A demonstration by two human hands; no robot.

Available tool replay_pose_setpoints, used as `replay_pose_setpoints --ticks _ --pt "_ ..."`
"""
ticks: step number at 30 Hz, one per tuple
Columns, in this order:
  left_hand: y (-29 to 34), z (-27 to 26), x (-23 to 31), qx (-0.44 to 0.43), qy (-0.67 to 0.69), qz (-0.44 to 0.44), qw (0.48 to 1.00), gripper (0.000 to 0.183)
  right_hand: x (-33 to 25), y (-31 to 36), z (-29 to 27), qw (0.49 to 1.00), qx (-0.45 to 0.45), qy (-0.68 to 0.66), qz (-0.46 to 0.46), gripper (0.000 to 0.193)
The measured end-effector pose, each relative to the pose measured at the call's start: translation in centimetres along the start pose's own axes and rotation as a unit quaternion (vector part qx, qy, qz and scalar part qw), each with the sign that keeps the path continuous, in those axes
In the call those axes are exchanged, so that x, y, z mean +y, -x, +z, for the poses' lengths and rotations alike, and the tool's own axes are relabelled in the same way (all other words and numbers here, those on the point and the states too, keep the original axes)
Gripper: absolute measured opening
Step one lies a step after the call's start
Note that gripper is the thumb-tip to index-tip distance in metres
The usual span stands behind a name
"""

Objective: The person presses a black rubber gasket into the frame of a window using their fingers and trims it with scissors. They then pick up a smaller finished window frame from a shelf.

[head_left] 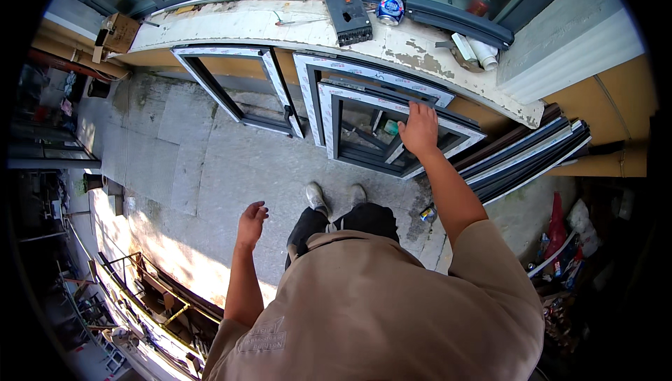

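My right hand point(418, 130) is at the top edge of the foremost window frame point(327, 118), its fingers over the edge and its thumb on the near side. This frame is dark with white printed protective film and leans against a larger window frame point(306, 87) behind it. My left hand point(252, 225) hangs in the air to the left of my legs, fingers loosely bent and apart, holding nothing. Farther left, another dark-and-white window frame point(276, 87) with a black handle leans below the ledge.
A worn white ledge point(245, 22) carries a dark box-like piece point(348, 17), a blue can point(390, 10) and a cardboard box point(117, 33). Dark profile bars point(525, 153) lie stacked at right. Another can point(428, 213) is on the concrete floor point(175, 143). A metal rack point(157, 290) stands lower left.
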State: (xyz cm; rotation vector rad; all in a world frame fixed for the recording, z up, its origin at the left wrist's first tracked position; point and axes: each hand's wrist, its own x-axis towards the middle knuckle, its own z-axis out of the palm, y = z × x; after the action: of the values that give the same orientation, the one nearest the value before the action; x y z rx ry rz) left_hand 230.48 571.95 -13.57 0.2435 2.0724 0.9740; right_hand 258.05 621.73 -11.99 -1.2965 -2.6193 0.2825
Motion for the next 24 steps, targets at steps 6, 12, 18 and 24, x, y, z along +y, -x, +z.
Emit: replay_pose_setpoints --ticks 6,12,18,24 --pt "-7.8 4.9 22.3 -0.028 -0.016 0.199 0.980 0.038 -1.9 5.4 -2.3 0.995 0.008 -0.092 -0.034 0.055" --pt "-13.5 18.2 33.9 -0.249 0.246 0.037 0.936 0.051 -3.5 10.4 -3.9 0.990 -0.028 -0.133 -0.032 0.042" --pt "-21.9 28.6 31.9 -0.251 0.326 -0.138 0.901 0.092 -6.1 14.9 -4.0 0.975 -0.088 -0.203 0.012 0.064" --pt "-26.3 32.5 31.3 -0.210 0.414 -0.090 0.881 0.091 -8.4 18.8 -3.6 0.982 -0.112 -0.149 0.025 0.075"
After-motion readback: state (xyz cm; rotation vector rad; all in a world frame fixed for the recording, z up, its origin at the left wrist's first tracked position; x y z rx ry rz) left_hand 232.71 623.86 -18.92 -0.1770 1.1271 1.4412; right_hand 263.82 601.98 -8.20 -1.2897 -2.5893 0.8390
